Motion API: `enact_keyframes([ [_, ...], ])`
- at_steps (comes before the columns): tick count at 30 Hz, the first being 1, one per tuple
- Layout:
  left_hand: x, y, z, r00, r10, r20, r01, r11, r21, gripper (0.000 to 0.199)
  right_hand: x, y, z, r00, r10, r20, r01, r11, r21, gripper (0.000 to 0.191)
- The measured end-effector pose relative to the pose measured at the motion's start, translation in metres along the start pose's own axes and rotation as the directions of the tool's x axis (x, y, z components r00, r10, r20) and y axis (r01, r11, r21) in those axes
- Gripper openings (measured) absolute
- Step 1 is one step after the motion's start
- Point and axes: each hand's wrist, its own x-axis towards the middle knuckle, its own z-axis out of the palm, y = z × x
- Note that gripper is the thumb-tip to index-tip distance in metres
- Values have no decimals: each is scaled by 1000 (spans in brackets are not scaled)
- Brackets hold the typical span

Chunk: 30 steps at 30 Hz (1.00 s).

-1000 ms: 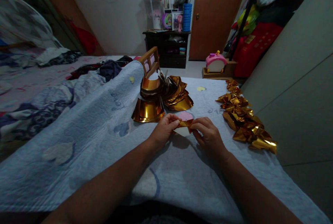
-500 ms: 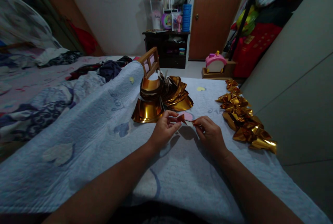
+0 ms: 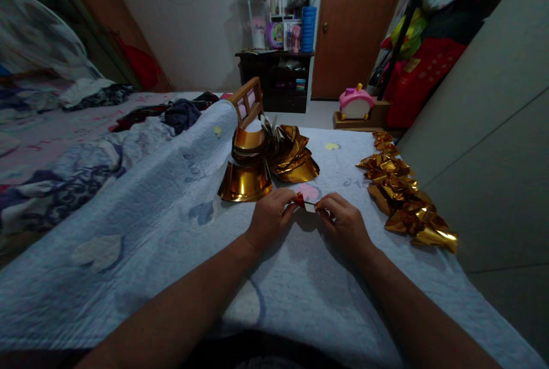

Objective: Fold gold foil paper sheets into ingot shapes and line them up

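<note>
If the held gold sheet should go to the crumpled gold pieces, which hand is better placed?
Probably the right hand: it pinches one end of the gold sheet and is nearer the crumpled gold pieces than the left hand.

Both forearms reaching forward, converging; left hand (image 3: pixel 273 215) and right hand (image 3: pixel 343 219) near each other, fingertips pinched.

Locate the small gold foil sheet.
In the head view, the small gold foil sheet is at centre, held between the left hand and right hand, just nearer than the pink patch on the quilt.
</note>
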Motion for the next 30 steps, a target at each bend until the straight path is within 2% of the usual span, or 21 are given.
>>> enact_keyframes([
  [10, 0, 2, -2, 997, 50, 63, -56, 994, 96, 12, 1, -1, -2, 999, -36, 13, 36, 999, -33, 17],
  [15, -3, 0, -1, 996, -19, 89, 8, 992, 129, 11, 0, -1, -3, 997, -77, 16, 79, 989, -125, 17],
  [19, -4, -1, 2, 976, -74, 203, 54, 993, 103, 14, -2, 2, -1, 998, -67, 6, 67, 982, -178, 20],
  [23, -2, 2, 1, 941, -35, 337, -3, 994, 111, 8, -4, 4, 2, 996, -45, 71, 55, 988, -146, 20],
  [27, -1, 5, -1, 926, -2, 377, -62, 985, 159, 2, -3, 3, 2, 984, -19, 175, 43, 990, -134, 19],
  [30, 0, 7, -1, 914, 8, 406, -88, 980, 178, 2, -3, 1, 1, 987, 26, 159, -8, 994, -113, 26],
])
